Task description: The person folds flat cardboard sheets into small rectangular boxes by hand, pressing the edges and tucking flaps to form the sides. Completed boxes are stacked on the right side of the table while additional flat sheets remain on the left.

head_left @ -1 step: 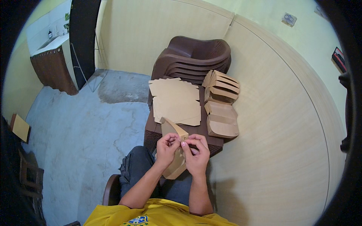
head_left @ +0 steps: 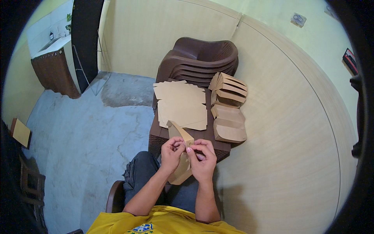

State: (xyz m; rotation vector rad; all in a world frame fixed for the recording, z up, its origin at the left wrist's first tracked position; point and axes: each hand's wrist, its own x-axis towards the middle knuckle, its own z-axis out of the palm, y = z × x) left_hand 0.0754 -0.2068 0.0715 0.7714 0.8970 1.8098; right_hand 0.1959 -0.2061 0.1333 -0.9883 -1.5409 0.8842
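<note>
Above my lap I hold a partly folded brown cardboard box (head_left: 181, 174), its raised side wall running away from me toward the flat sheets. My left hand (head_left: 170, 156) pinches the box near a corner of that wall. At the same corner, my right hand (head_left: 203, 159) grips the card with thumb and fingers. My fingers hide part of the corner's flaps. Just beyond lies a stack of flat cardboard box blanks (head_left: 181, 111) with notched edges. To its right stand folded brown boxes, several nested together (head_left: 230, 90) and an open one (head_left: 230, 126) nearer me.
The blanks rest on a brown plastic chair seat (head_left: 156, 130), part of a stack of chairs (head_left: 202, 54) against the wood-panelled wall (head_left: 280, 117). Blue-grey floor (head_left: 85, 144) spreads to the left. A sink counter (head_left: 54, 48) stands at the far left.
</note>
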